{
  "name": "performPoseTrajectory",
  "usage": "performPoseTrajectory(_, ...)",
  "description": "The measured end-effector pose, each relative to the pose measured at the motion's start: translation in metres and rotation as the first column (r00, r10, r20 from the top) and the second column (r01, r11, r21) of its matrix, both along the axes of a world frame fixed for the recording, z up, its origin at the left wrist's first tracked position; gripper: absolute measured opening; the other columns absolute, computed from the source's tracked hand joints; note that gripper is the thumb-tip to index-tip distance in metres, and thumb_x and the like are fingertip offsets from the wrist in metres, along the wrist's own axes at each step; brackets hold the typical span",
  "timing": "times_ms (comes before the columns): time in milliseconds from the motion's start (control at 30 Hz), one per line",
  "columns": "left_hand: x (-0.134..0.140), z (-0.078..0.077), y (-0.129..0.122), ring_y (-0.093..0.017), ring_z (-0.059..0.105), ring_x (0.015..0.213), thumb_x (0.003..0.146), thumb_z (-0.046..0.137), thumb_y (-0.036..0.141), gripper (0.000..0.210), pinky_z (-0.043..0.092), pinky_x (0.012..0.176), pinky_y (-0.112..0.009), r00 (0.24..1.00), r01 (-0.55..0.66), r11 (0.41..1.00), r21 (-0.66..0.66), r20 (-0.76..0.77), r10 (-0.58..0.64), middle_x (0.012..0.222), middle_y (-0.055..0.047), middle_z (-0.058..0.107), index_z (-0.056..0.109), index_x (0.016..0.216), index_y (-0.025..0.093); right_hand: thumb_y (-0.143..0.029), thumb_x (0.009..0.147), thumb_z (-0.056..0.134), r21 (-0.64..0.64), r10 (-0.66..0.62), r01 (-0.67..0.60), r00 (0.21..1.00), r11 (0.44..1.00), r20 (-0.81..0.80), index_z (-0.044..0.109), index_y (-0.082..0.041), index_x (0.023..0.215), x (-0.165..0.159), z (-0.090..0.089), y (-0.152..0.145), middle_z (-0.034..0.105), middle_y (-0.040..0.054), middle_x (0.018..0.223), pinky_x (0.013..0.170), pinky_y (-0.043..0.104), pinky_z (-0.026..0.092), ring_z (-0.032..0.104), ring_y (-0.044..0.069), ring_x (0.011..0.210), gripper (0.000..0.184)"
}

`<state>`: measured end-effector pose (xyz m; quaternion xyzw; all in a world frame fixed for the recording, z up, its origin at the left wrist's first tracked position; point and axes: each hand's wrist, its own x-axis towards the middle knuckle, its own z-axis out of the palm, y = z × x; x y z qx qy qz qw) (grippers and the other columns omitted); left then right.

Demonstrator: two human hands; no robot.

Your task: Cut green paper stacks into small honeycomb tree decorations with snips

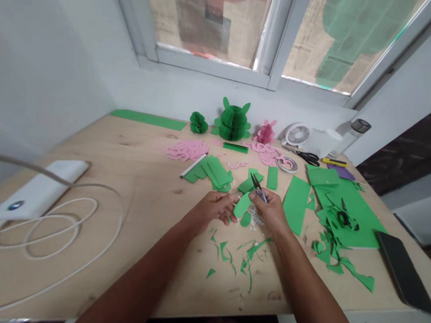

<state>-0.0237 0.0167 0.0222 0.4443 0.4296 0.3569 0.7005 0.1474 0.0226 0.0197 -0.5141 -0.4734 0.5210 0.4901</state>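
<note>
My left hand [216,208] pinches the lower end of a green oval paper piece [242,204]. In my right hand [271,207] is a pair of small scissors [256,182] with dark, narrow blades slightly apart and pointing away from me. The right thumb is at the oval's upper end; whether it also grips the paper is hard to tell. Just below the held piece lies a smaller green oval [246,219]. Green paper scraps [250,256] are scattered in front of both hands, and tiny white bits [256,217] show partly under the right hand.
Green paper strips [217,173] and a white pen [194,165] lie beyond my hands. Pink cutouts [188,150], black-handled scissors [307,157] and a tape roll [287,164] are farther back. Green honeycomb figure [233,122] stands by the wall. White power bank [41,190] with cable left; dark phone [405,271] right.
</note>
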Motion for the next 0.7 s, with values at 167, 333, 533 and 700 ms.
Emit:
performPoseTrajectory(167,-0.0012,-0.0014,0.0017,-0.015,0.064,0.053,0.070,0.067,0.053,0.040,0.044,0.047,-0.022,1.000,0.005,1.000,-0.023,-0.003,-0.005,0.062,-0.005,0.066,0.063,0.077,0.013,-0.052,0.060,0.075,0.000,-0.027,0.027,1.000,1.000,0.008,0.055,-0.019,0.062,-0.0023,0.0009,0.0008,0.031,-0.0092,0.047,0.040,0.024,0.014,0.021,0.006,0.042,0.038)
performPoseTrajectory(333,0.0015,-0.0077,0.0010,-0.013,0.061,0.050,0.066,0.074,0.038,0.027,0.042,0.044,-0.020,0.999,0.008,0.998,0.068,-0.040,-0.005,0.053,0.000,0.061,0.063,0.071,0.014,-0.049,0.061,0.075,0.018,-0.037,0.037,0.999,0.999,0.015,0.053,-0.019,0.061,-0.0045,-0.0002,-0.0001,0.032,-0.0089,0.048,0.042,0.024,0.015,0.022,0.006,0.043,0.037)
performPoseTrajectory(533,0.0044,-0.0078,-0.0007,-0.011,0.058,0.046,0.070,0.069,0.033,0.023,0.039,0.042,-0.019,0.997,0.037,0.993,0.110,-0.070,-0.030,0.055,-0.003,0.065,0.060,0.062,0.013,-0.043,0.064,0.074,0.046,-0.054,0.053,0.998,0.998,0.015,0.052,-0.019,0.062,-0.0041,-0.0055,-0.0001,0.035,-0.0084,0.049,0.042,0.024,0.017,0.025,0.007,0.044,0.033)
performPoseTrajectory(700,0.0029,-0.0082,0.0009,-0.011,0.058,0.046,0.071,0.065,0.029,0.017,0.040,0.042,-0.019,0.997,-0.015,0.993,0.120,-0.071,0.024,0.055,-0.003,0.066,0.059,0.066,0.014,-0.042,0.061,0.076,0.020,-0.086,0.087,0.996,0.996,-0.022,0.052,-0.019,0.062,-0.0038,-0.0057,0.0004,0.031,-0.0097,0.048,0.041,0.024,0.014,0.021,0.006,0.042,0.033)
